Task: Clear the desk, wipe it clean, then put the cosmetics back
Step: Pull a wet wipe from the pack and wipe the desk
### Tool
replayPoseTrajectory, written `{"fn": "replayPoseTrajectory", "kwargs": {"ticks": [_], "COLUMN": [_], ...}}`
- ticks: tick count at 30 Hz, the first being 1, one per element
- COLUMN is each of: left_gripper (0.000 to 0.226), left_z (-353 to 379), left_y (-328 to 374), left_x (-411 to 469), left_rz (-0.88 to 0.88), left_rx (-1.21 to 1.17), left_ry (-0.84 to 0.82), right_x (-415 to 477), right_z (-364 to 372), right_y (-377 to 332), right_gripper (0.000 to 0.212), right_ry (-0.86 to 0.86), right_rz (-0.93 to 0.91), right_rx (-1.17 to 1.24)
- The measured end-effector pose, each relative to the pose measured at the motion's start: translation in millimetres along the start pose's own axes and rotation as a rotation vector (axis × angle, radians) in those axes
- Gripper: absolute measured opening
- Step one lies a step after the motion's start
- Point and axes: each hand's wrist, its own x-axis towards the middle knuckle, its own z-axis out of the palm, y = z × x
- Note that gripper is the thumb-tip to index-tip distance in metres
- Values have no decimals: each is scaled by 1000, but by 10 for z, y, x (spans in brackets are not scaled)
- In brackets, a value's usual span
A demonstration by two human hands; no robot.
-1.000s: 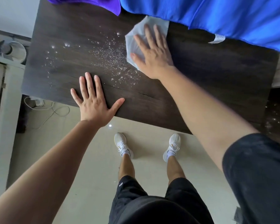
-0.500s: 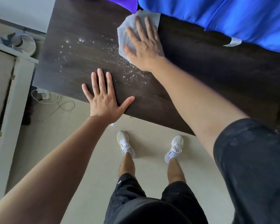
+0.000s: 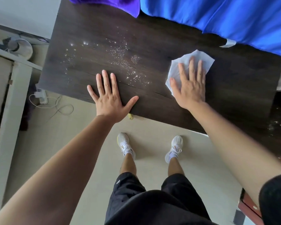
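A dark wooden desk (image 3: pixel 234 88) fills the upper half of the head view. My right hand (image 3: pixel 189 85) presses flat on a white wipe (image 3: pixel 199 58) at the desk's right middle, fingers spread over it. My left hand (image 3: pixel 109 98) lies flat and open on the desk's near edge, holding nothing. Between and beyond the hands, glittery white specks (image 3: pixel 123 62) are scattered over the wood. No cosmetics are in sight.
Blue cloth (image 3: pixel 225 18) and purple cloth (image 3: pixel 107 4) hang over the desk's far edge. A white cabinet (image 3: pixel 10 95) stands at left, with a power strip and cable (image 3: pixel 42 98) on the floor. My feet in white shoes (image 3: pixel 126 143) stand before the desk.
My right hand has slid the wipe from the far middle of the desk, next to the purple cloth, to the right and nearer to me. The left hand stays planted.
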Motion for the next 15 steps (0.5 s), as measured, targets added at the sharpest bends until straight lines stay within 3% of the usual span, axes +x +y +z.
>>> {"fn": "replayPoseTrajectory", "kwargs": {"ticks": [7,12,15], "left_gripper": [95,92,95], "left_z": [-191,-382,-454], "left_y": [-346,-913,-978], "left_x": [-26,32,186], "left_rz": [90,100,124], "left_rx": [-220,-26,25], "left_ry": [-21,-12,-41], "right_x": [59,223,206], "right_z": [9,-34,-65], "right_y": [-1094,-1897,-1879], "right_gripper": [72,73,74], "right_ry": [-16,-66,-91], "right_rz": [-205,-279,-334], "right_rx": [-5,-11,-33]}}
